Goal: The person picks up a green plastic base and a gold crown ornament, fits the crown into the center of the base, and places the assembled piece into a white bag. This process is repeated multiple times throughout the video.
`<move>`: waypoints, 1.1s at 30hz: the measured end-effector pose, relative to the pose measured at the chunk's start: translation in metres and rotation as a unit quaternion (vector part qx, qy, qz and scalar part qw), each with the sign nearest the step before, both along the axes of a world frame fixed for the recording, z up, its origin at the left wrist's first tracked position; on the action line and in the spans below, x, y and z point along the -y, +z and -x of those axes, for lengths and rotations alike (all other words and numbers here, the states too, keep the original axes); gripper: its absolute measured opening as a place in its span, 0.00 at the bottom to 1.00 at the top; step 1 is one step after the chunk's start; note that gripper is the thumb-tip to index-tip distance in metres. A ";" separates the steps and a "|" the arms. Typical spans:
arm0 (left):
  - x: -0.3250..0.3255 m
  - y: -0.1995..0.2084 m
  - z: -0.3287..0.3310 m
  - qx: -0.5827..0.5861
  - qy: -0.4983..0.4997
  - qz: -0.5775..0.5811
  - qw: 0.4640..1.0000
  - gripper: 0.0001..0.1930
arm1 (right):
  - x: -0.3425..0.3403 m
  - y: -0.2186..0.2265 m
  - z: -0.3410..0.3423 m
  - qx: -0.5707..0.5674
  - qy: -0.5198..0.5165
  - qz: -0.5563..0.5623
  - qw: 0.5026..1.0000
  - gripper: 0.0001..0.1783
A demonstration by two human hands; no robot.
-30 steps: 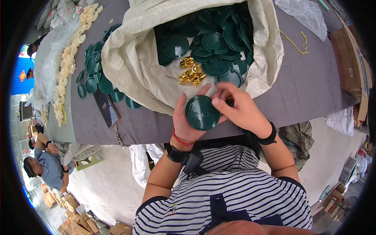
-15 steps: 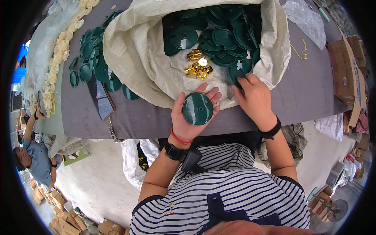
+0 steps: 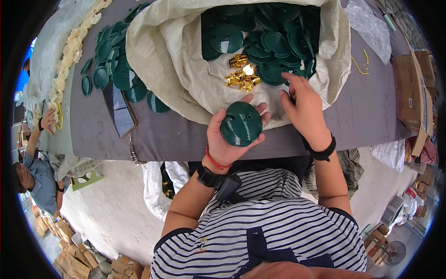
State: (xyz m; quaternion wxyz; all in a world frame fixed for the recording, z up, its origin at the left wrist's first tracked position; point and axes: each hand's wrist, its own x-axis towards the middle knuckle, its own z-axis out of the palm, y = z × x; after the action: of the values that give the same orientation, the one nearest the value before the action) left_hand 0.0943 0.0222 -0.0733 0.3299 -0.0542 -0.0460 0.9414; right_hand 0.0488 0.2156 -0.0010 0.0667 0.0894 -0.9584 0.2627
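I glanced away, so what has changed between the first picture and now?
The right hand moved rightward, away from the green disc in the left hand, to beside the discs in the sack. The held disc looks different; whether turned or stacked, I can't tell. The gold pieces and phone stayed put.

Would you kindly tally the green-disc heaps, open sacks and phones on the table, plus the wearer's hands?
Open sack: 1
Green-disc heaps: 2, inside the sack and left of it
Phone: 1
Hands: 2, left hand, right hand
Total: 6
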 end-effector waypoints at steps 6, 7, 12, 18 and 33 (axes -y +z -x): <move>0.001 0.000 0.003 -0.026 -0.007 -0.037 0.999 0.37 | -0.007 -0.026 0.024 -0.096 0.038 -0.143 0.984 0.17; 0.001 0.001 0.003 -0.046 -0.011 -0.024 0.999 0.38 | -0.007 -0.027 0.025 -0.114 0.044 -0.142 0.982 0.14; -0.001 0.006 0.006 -0.030 0.004 -0.050 0.998 0.39 | -0.004 -0.006 0.012 -0.055 0.012 0.049 0.997 0.07; 0.000 0.005 0.004 0.024 0.010 0.032 0.999 0.39 | 0.003 0.023 -0.023 0.260 -0.045 0.485 0.834 0.15; -0.002 0.007 0.005 -0.008 0.017 0.018 1.000 0.37 | 0.022 0.006 -0.027 0.161 0.010 0.311 0.937 0.13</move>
State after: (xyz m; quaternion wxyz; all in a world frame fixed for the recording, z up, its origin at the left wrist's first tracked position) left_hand 0.0894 0.0244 -0.0662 0.3134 -0.0517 -0.0268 0.9478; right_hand 0.0761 0.1933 0.0046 -0.0669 0.0307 -0.8260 0.5589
